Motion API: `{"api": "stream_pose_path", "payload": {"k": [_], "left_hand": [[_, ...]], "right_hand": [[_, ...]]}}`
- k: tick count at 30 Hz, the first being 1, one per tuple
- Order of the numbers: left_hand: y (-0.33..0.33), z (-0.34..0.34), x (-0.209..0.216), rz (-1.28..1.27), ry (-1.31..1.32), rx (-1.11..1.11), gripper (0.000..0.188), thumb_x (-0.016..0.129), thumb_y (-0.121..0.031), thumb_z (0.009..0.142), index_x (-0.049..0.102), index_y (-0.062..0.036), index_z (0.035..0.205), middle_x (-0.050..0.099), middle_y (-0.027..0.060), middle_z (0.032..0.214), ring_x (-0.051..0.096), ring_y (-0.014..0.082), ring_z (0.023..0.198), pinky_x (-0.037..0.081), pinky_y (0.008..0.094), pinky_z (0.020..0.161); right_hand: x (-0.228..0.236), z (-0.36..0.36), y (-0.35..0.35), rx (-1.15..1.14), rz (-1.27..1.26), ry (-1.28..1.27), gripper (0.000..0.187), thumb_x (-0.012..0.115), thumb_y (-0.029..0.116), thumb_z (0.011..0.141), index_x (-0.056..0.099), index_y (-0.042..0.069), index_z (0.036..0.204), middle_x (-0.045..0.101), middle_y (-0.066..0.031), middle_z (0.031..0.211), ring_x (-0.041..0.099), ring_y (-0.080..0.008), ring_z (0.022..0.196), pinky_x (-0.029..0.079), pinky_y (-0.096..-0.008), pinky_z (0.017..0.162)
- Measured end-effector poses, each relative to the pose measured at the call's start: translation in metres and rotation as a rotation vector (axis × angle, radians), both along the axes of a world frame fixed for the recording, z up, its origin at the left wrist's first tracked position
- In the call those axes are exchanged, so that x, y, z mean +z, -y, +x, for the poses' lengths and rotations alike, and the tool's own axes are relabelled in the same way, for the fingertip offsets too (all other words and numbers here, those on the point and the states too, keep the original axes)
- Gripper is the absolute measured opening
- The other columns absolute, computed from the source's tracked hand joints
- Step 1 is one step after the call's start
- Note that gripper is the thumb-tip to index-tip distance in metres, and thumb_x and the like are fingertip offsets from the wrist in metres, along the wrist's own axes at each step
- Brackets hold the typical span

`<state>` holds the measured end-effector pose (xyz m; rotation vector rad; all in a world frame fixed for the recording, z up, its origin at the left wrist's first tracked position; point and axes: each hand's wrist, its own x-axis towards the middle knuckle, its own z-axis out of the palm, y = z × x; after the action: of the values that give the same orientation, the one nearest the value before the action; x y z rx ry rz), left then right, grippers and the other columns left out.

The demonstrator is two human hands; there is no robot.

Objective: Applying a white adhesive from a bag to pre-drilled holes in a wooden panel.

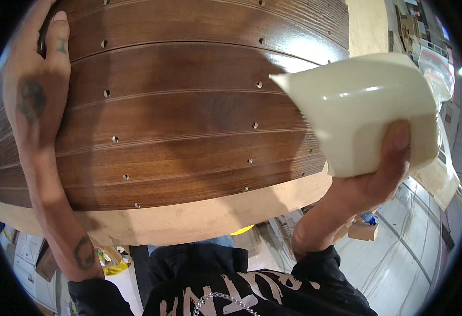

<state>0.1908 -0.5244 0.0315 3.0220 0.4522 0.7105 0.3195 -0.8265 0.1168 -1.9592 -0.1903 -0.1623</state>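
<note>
A brown, glossy panel of long wooden planks (189, 113) curves across the view in front of me, with rows of small round holes along its seams. My left hand (36, 89) lies flat against its left side, thumb apart from the fingers; the farthest fingertips run into the dark rim. Raised over the panel's right end, my right hand (394, 158) is closed round a plump zip bag (368, 110) full of cream-coloured stuff. One pointed corner of the bag faces left toward the planks. Its loose clear end hangs at the right. Most fingers of that hand are hidden behind the bag.
A pale wooden edge (189, 224) borders the panel on my side, close to my body. At the lower right, a small cardboard box (363, 231) stands on a light floor (399, 263) with dark lines. White drawers (26, 260) and other items show at the lower left.
</note>
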Motion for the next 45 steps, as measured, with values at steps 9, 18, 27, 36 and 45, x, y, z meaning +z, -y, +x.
{"api": "stream_pose_path", "payload": {"k": [9, 18, 27, 36, 45], "left_hand": [[0.005, 0.000, 0.006, -0.011, -0.049, 0.080, 0.039, 0.039, -0.034, 0.101, 0.054, -0.0204, 0.134, 0.055, 0.0033, 0.136, 0.051, 0.0203, 0.127, 0.037, 0.0384, 0.111], [0.008, -0.006, 0.002, -0.034, -0.060, 0.150, 0.038, 0.037, -0.038, 0.101, 0.053, -0.0283, 0.135, 0.055, 0.0003, 0.136, 0.050, 0.0201, 0.127, 0.037, 0.0397, 0.111], [0.004, -0.005, 0.007, 0.026, -0.059, 0.106, 0.040, 0.038, -0.042, 0.101, 0.053, -0.0258, 0.135, 0.054, 0.0018, 0.137, 0.049, 0.0207, 0.128, 0.035, 0.0407, 0.112], [0.008, -0.004, 0.006, -0.028, -0.096, 0.178, 0.045, 0.035, -0.046, 0.101, 0.053, -0.0234, 0.135, 0.054, 0.0026, 0.137, 0.049, 0.0213, 0.129, 0.034, 0.0409, 0.113], [0.007, -0.003, 0.008, -0.163, -0.017, 0.063, 0.041, 0.040, -0.045, 0.100, 0.053, -0.0266, 0.134, 0.054, -0.0014, 0.137, 0.047, 0.0179, 0.130, 0.035, 0.0407, 0.114]], "right_hand": [[-0.011, 0.029, -0.019, 0.089, 0.032, 0.077, 0.060, 0.069, 0.033, 0.081, 0.053, -0.007, 0.122, 0.063, -0.0183, 0.108, 0.066, -0.0247, 0.095, 0.059, -0.0366, 0.080], [-0.016, 0.029, -0.023, 0.112, -0.004, 0.121, 0.057, 0.069, 0.028, 0.080, 0.054, -0.007, 0.122, 0.064, -0.0187, 0.106, 0.067, -0.0252, 0.093, 0.060, -0.0363, 0.078], [-0.010, 0.027, -0.020, 0.087, 0.215, 0.037, 0.046, 0.077, 0.004, 0.072, 0.060, -0.003, 0.114, 0.066, -0.0100, 0.097, 0.065, -0.0172, 0.084, 0.052, -0.0296, 0.079], [-0.008, 0.049, -0.040, 0.142, 0.057, 0.102, 0.056, 0.067, 0.029, 0.082, 0.054, -0.008, 0.121, 0.064, -0.0192, 0.108, 0.068, -0.0246, 0.092, 0.061, -0.0368, 0.075], [-0.012, 0.058, -0.048, 0.188, 0.020, 0.105, 0.056, 0.071, 0.027, 0.079, 0.055, -0.008, 0.120, 0.065, -0.0189, 0.106, 0.068, -0.0244, 0.092, 0.061, -0.0360, 0.076]]}}
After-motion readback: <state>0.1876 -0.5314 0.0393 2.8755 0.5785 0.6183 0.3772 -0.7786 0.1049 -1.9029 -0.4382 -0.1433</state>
